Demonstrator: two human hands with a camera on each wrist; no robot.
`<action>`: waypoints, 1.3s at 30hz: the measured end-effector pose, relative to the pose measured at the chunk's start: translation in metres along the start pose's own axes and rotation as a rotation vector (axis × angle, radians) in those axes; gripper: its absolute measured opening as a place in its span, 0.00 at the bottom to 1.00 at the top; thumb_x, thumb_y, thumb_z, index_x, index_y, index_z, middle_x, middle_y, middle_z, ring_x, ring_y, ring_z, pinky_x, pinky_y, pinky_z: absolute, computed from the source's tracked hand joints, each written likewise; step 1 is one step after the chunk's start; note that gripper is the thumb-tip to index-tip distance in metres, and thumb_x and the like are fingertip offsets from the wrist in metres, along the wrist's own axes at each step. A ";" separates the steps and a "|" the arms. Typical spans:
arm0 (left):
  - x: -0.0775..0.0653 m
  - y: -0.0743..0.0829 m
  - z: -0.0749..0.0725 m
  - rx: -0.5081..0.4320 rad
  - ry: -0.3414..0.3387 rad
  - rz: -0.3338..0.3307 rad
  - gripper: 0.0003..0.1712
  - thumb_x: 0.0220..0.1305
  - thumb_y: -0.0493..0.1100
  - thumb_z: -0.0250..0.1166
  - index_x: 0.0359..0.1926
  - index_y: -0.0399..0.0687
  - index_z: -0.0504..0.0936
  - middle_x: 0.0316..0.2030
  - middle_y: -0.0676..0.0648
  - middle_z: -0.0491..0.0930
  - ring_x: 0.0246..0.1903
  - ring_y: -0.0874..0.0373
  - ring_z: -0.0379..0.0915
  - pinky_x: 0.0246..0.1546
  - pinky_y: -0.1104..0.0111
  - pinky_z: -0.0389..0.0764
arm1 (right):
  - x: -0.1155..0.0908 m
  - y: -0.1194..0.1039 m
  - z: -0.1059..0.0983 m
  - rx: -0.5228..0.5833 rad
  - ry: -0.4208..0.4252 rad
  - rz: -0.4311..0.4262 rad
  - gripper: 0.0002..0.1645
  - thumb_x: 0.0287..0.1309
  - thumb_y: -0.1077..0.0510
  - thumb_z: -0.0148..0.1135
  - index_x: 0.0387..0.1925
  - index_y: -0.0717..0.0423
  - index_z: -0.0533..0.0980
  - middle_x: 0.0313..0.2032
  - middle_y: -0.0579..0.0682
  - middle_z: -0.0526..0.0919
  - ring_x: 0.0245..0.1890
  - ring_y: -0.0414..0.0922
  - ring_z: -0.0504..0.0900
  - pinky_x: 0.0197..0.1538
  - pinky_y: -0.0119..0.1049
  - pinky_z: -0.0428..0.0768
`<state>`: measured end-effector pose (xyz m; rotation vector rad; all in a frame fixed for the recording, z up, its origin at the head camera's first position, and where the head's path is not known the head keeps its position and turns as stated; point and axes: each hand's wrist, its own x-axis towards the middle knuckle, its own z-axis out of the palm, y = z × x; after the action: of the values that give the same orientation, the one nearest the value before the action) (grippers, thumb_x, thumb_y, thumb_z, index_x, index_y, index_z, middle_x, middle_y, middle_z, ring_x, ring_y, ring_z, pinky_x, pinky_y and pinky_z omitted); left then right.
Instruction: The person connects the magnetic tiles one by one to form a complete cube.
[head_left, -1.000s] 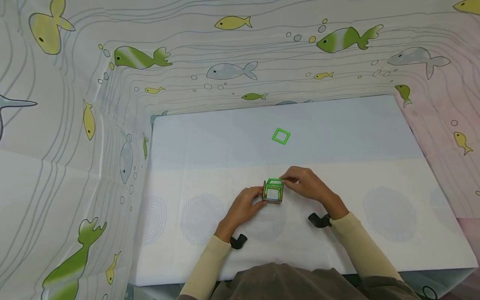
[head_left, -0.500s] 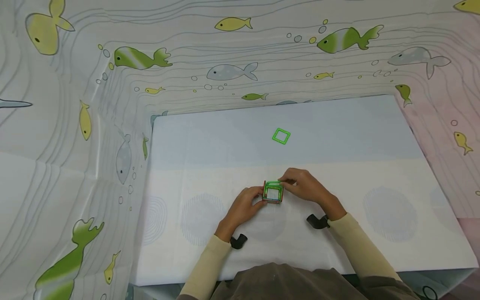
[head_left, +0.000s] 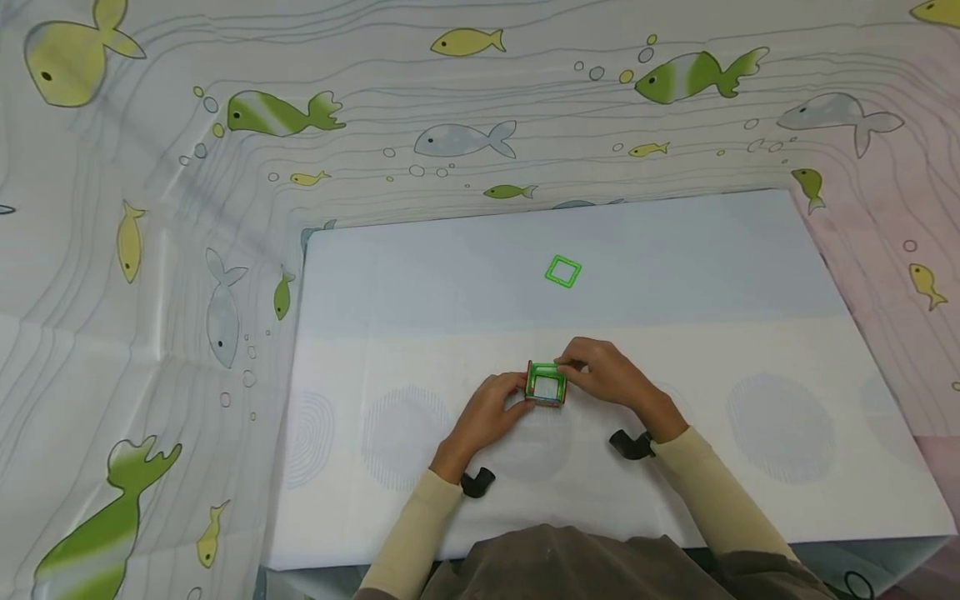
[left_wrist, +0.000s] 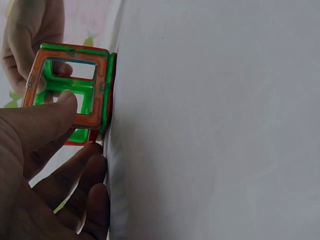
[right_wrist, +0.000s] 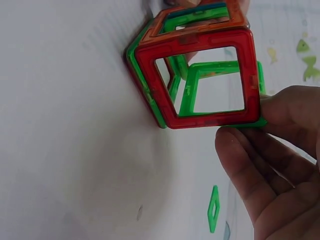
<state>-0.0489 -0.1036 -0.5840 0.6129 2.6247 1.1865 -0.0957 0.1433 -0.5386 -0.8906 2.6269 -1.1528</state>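
Note:
A small cube of magnetic tiles stands on the table, made of red, orange and green square frames. My left hand holds it from the left, its thumb over the orange tile and its other fingers low beside the cube. At the far right corner, my right hand pinches a green tile between thumb and fingers. That tile lies along the cube's far side, its edge against the red tile in the right wrist view.
A loose green square tile lies flat farther back on the white table. Fish-printed sheeting rises behind the table and along its left side. Black wrist mounts hang below both wrists.
My right hand has moved slightly left and toward the body, bringing the green tile in against the cube's far side. My left hand and the cube have stayed put.

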 end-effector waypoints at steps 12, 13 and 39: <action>0.000 0.000 0.001 0.029 0.019 0.022 0.15 0.63 0.45 0.71 0.50 0.50 0.82 0.55 0.52 0.82 0.47 0.60 0.76 0.47 0.66 0.77 | 0.004 -0.005 0.000 -0.054 -0.048 0.024 0.03 0.62 0.66 0.63 0.36 0.58 0.82 0.35 0.48 0.82 0.35 0.40 0.81 0.39 0.36 0.81; 0.000 0.000 0.001 0.033 0.021 0.027 0.14 0.63 0.45 0.71 0.49 0.51 0.82 0.55 0.52 0.82 0.47 0.60 0.76 0.47 0.66 0.77 | 0.004 -0.005 -0.001 -0.058 -0.052 0.028 0.03 0.62 0.66 0.63 0.35 0.58 0.82 0.35 0.47 0.81 0.34 0.40 0.80 0.39 0.36 0.80; -0.001 -0.001 0.006 0.047 0.045 0.067 0.16 0.62 0.44 0.72 0.50 0.49 0.81 0.56 0.51 0.81 0.51 0.58 0.76 0.52 0.64 0.76 | 0.001 0.000 -0.005 -0.017 -0.118 0.117 0.08 0.66 0.59 0.64 0.43 0.56 0.83 0.40 0.48 0.85 0.38 0.40 0.80 0.42 0.39 0.80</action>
<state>-0.0457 -0.1007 -0.5888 0.6963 2.6966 1.1737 -0.0976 0.1459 -0.5347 -0.7709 2.5594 -1.0197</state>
